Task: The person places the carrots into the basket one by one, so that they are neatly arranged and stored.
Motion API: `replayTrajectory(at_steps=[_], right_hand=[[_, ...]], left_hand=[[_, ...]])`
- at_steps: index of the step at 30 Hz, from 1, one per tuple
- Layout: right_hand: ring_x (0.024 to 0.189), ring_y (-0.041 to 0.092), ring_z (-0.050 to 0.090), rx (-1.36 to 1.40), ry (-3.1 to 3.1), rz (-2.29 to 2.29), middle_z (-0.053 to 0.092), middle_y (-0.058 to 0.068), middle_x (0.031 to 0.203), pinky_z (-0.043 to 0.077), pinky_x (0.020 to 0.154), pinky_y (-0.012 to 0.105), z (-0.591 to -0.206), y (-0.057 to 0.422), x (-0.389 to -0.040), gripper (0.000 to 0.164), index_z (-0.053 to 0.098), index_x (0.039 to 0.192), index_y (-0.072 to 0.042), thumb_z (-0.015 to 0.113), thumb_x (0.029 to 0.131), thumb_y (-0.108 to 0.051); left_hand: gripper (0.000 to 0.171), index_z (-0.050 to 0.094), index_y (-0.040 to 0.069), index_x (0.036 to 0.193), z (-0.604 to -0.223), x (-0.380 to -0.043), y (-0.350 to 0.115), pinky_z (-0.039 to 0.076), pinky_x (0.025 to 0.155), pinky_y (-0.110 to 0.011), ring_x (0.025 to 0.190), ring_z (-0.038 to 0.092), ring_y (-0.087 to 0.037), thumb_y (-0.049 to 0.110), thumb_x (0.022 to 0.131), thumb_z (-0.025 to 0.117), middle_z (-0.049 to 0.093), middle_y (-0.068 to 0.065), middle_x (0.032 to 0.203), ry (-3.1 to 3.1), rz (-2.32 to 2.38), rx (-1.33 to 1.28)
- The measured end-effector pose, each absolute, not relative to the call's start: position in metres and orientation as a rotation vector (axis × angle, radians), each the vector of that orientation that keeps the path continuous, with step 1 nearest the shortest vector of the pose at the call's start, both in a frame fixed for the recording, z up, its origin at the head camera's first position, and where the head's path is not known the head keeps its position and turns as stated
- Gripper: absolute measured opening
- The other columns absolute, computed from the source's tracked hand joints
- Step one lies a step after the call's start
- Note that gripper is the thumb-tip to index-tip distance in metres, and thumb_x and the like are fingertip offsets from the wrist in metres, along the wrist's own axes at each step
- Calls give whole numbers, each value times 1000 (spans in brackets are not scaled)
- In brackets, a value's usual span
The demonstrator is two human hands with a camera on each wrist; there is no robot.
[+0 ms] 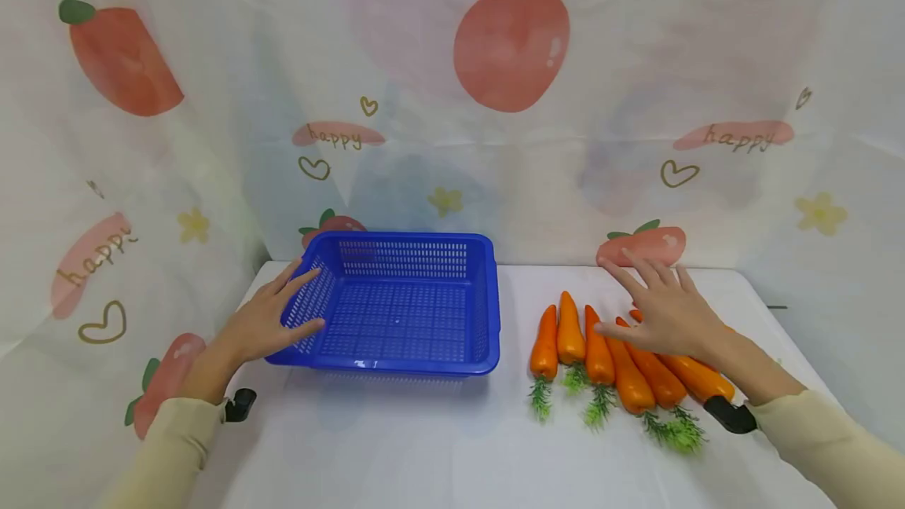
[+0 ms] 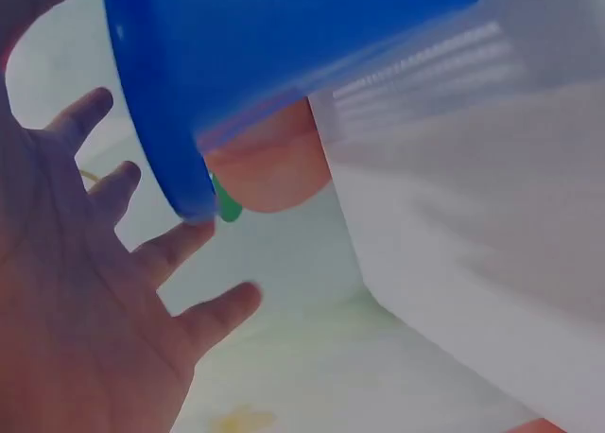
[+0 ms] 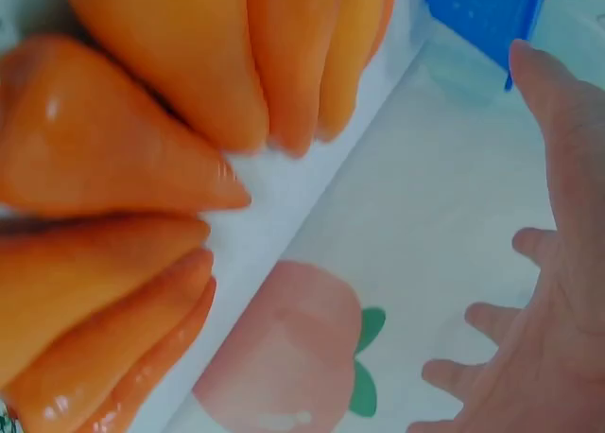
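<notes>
A blue plastic basket (image 1: 399, 320) with slotted sides and floor stands on the left half of the white table, nothing inside it. My left hand (image 1: 265, 320) hovers by its left side, fingers spread and straight; whether a fingertip touches the rim (image 2: 161, 102) I cannot tell. To the basket's right lie several orange carrots (image 1: 599, 348) with green leafy tops towards me, fanned side by side. Over the rightmost ones is my right hand (image 1: 668, 309), fingers spread, holding nothing. It hides parts of those carrots. In the right wrist view, carrots (image 3: 104, 140) lie apart from that hand.
The white table (image 1: 452, 446) ends at a back edge close behind the basket and carrots. A cloth backdrop (image 1: 452, 179) printed with fruit, hearts and flowers hangs behind it and along the sides. Dark straps (image 1: 240, 405) show at both wrists.
</notes>
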State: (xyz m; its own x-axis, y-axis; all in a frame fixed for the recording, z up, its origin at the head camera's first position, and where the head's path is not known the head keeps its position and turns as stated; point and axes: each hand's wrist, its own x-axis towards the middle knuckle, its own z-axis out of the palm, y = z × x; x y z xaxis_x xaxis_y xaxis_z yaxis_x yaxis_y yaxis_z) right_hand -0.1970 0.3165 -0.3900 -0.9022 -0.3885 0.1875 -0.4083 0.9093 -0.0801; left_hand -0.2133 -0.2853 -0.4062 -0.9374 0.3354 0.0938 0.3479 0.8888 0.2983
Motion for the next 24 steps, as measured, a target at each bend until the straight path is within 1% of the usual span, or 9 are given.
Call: replayTrajectory(at_steps=[3,5,9,11,12,14,19,21,24], right_hand=[[138,54,32,630,-2925,212,31,24,159,18,107,82,-386,323,-201,100,29,162,-25,78,82,-61],[137,54,34,652,-2931,244,34,25,158,22,107,80,-384,328,-204,99,31,162,-24,78,83,-59],[133,52,42,683,-2962,345,37,25,158,33,104,76,-381,338,-211,98,34,160,-16,79,83,-57],[133,51,45,690,-2989,423,38,25,158,37,102,75,-380,345,-215,97,35,159,-11,79,85,-55],[134,50,45,692,-3004,475,39,24,158,38,102,75,-380,349,-216,96,36,158,-9,79,86,-54],[136,47,43,700,-3024,574,40,22,158,38,102,74,-380,355,-219,92,36,158,-11,78,87,-51],[135,41,46,714,-3035,702,42,16,157,40,103,71,-384,372,-222,84,38,156,-15,80,89,-43],[132,44,47,661,-3079,700,43,19,155,42,101,71,-386,380,-223,84,39,155,-13,79,88,-46],[128,48,50,576,-3154,684,47,25,150,45,97,71,-389,393,-225,85,39,154,-11,77,89,-49]], left_hand=[[84,33,16,161,-408,-217,-290,31,102,-81,146,27,-56,53,93,66,15,-18,170,-3025,-604,-562],[81,36,14,159,-410,-219,-295,30,104,-81,147,25,-56,50,93,68,15,-19,170,-3022,-678,-569],[75,42,12,155,-417,-224,-304,27,107,-80,148,24,-53,45,93,69,19,-20,169,-3011,-796,-565],[72,45,11,153,-422,-227,-309,29,107,-78,149,24,-52,45,94,70,20,-18,169,-3004,-840,-565],[71,47,11,152,-424,-228,-310,30,107,-77,149,25,-52,44,94,69,21,-18,169,-3001,-854,-566],[67,49,10,150,-428,-231,-313,33,106,-76,148,26,-52,43,94,70,22,-16,169,-2993,-892,-564],[59,52,10,147,-435,-233,-319,42,102,-72,141,37,-55,33,96,70,23,-15,169,-2957,-1010,-559],[57,52,10,147,-435,-233,-321,46,100,-70,136,42,-56,29,96,70,23,-15,169,-2945,-1059,-558],[53,54,11,145,-436,-233,-324,47,98,-70,132,45,-59,26,97,70,24,-15,169,-2926,-1127,-563]])
